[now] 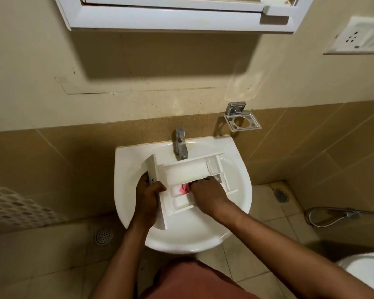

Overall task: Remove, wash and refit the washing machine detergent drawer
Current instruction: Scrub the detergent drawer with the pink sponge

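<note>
Two grips: left hand (pixel 148 196) holds the detergent drawer (pixel 188 169), right hand (pixel 205 193) clutches a pink cloth (pixel 185 188) inside.

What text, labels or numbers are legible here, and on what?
No readable text.
A small dark mark on the drawer front, by the left hand: too small and partly covered to read.
No lettering visible on the tap, the wall socket, or the pink cloth under the right hand.
</note>
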